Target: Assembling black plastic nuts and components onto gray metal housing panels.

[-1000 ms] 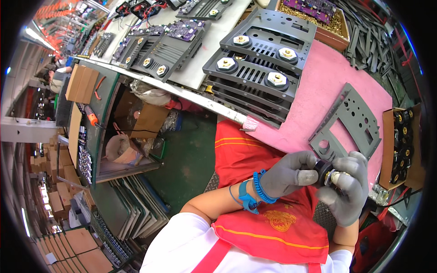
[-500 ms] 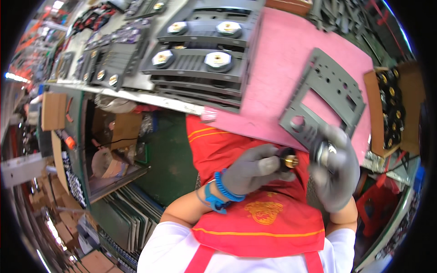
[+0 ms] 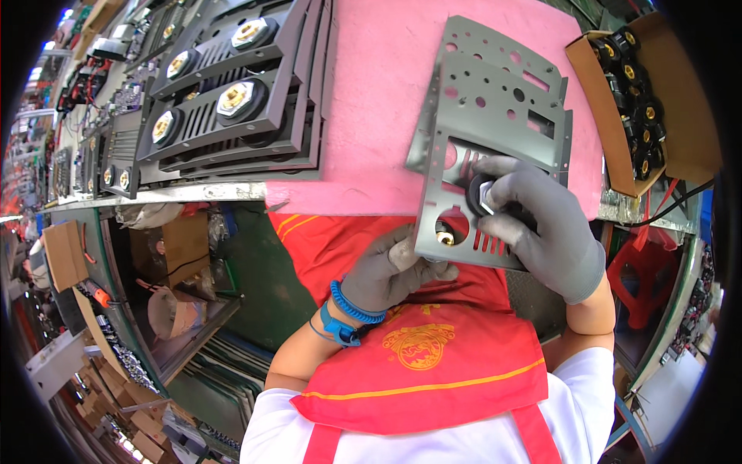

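A grey metal panel (image 3: 502,104) with round holes and slots lies at a slant over the mat's near edge, a second panel edge showing behind it. My left hand (image 3: 386,271), in a grey glove, is under its near left corner, fingers closed round a brass-centred black fitting (image 3: 446,237) that shows through the large round hole. Above the panel, my gloved right hand (image 3: 545,228) pinches a black ring with a silver faceted nut (image 3: 486,199) near the slots. My left fingertips are partly hidden by the panel.
A pink mat (image 3: 379,93) covers the bench. At left stand stacked grey panels (image 3: 286,143) fitted with brass-centred silver nuts. On the right, an open cardboard box (image 3: 618,147) holds several black fittings (image 3: 645,135). A red apron (image 3: 433,363) covers my lap.
My left hand has brought the brass-centred fitting from open air to beneath the panel's hole. My right hand has moved over the panel with the ring and nut. The view has shifted.
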Action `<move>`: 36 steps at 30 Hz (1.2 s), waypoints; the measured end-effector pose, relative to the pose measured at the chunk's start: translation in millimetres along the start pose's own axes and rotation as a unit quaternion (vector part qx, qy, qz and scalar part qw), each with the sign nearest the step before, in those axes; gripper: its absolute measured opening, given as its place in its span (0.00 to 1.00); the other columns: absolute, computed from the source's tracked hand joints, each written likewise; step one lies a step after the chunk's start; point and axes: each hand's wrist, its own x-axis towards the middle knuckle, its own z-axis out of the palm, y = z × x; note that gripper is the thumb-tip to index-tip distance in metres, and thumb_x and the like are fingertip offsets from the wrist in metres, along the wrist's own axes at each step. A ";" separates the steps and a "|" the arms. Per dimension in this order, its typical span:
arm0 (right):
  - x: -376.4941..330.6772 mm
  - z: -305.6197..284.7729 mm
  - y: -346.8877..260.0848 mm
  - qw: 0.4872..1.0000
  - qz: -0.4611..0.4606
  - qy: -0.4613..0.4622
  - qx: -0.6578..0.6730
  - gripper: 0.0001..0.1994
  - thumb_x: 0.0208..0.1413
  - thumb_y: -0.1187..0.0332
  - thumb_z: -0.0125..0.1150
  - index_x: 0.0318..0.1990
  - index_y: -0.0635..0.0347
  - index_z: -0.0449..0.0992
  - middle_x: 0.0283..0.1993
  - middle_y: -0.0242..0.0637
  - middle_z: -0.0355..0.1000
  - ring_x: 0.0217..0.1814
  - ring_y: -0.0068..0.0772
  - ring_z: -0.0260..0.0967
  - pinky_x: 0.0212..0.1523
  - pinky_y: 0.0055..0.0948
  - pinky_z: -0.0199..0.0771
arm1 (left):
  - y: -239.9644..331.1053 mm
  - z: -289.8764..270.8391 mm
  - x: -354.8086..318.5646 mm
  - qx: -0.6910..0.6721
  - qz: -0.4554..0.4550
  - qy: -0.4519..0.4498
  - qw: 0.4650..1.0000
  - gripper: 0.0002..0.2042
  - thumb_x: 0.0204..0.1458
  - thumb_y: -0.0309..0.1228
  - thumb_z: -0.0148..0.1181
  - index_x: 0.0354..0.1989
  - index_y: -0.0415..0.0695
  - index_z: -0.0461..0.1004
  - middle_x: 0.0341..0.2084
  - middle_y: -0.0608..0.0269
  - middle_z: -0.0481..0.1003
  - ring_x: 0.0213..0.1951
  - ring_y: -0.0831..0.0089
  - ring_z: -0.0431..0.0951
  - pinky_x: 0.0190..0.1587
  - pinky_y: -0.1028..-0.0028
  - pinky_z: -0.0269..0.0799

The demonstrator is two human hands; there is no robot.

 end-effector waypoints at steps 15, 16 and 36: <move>7.1 -12.1 12.7 0.996 -0.048 -0.065 -0.048 0.13 0.46 0.70 0.69 0.38 0.58 0.73 0.43 0.42 0.76 0.42 0.48 0.72 0.43 0.38 0.71 | 13.7 25.6 11.8 -0.046 -0.065 0.024 0.997 0.41 0.55 0.59 0.53 0.64 0.32 0.58 0.57 0.49 0.68 0.57 0.59 0.72 0.61 0.59 0.67; 9.2 -12.6 12.4 0.994 -0.076 -0.054 -0.055 0.14 0.45 0.69 0.69 0.39 0.57 0.73 0.45 0.41 0.76 0.44 0.46 0.73 0.45 0.39 0.70 | 16.0 27.9 11.8 0.009 -0.031 0.006 0.999 0.42 0.55 0.59 0.53 0.63 0.31 0.58 0.57 0.48 0.67 0.57 0.59 0.71 0.62 0.59 0.65; 20.9 -12.4 -9.6 0.945 -0.246 -0.104 -0.189 0.13 0.44 0.68 0.64 0.39 0.59 0.77 0.47 0.38 0.75 0.46 0.39 0.73 0.50 0.39 0.71 | 28.4 43.3 14.9 0.011 -0.017 0.015 1.000 0.26 0.58 0.42 0.54 0.57 0.32 0.65 0.51 0.56 0.71 0.54 0.67 0.71 0.59 0.66 0.65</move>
